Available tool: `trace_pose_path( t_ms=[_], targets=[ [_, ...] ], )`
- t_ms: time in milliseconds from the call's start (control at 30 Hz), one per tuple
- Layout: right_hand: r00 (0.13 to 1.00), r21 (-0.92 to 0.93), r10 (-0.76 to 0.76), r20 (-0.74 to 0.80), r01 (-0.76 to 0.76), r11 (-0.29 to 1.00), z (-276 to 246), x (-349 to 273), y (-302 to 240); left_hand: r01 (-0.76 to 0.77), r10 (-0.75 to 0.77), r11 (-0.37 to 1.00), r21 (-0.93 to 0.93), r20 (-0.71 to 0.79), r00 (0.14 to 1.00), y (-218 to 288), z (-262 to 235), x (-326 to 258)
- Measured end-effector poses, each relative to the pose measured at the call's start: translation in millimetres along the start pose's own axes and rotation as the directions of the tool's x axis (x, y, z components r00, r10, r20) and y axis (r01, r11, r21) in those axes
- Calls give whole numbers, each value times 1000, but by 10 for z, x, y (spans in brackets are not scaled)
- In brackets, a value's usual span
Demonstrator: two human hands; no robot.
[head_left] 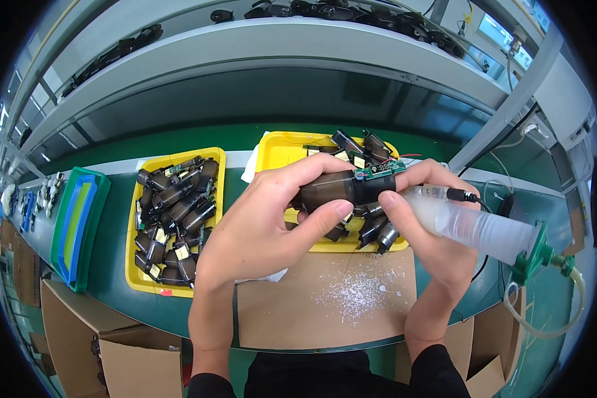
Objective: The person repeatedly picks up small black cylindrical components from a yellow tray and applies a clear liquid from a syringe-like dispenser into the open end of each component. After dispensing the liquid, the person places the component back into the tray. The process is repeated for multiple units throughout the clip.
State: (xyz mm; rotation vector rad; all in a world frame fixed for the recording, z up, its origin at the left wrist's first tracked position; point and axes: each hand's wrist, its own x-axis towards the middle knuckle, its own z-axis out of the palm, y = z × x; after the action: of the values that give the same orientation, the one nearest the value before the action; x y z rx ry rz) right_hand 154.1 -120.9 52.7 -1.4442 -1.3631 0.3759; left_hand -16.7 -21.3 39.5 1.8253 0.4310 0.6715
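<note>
My left hand (265,225) is closed round a dark translucent cylindrical housing (328,192), its thumb along the near side. A small green circuit board (380,170) with thin wires sits on top of the housing's right end. My right hand (438,232) is closed on a clear dispensing syringe (484,229) with whitish contents, a green cap and an air hose. Its thumb and fingers also touch the housing's right end. The syringe's tip is hidden behind my right hand. Beneath my hands lies a brown cardboard sheet (278,312) strewn with white specks (358,295).
A yellow tray (221,192) full of similar housings stands at left. Another yellow tray (272,142) with more sits behind my hands. Green and blue bins (79,225) stand further left. A black cable plug (461,195) hangs by the syringe. Open cardboard boxes (142,365) flank the table's near edge.
</note>
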Motion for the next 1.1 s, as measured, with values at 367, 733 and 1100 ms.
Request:
trace_pose_path(
  t_ms=[367, 733, 1100],
  targets=[
    [998, 110, 68, 19, -69, 992, 77, 44, 129, -101, 95, 993, -62, -100, 990, -95, -2, 75],
    [999, 115, 27, -40, -22, 993, 137, 40, 166, -55, 36, 979, -196, -100, 994, -158, 32, 136],
    [988, -32, 107, 108, -104, 994, 122, 12, -34, 22, -10, 997, -77, 156, 988, -171, -106, 84]
  ],
)
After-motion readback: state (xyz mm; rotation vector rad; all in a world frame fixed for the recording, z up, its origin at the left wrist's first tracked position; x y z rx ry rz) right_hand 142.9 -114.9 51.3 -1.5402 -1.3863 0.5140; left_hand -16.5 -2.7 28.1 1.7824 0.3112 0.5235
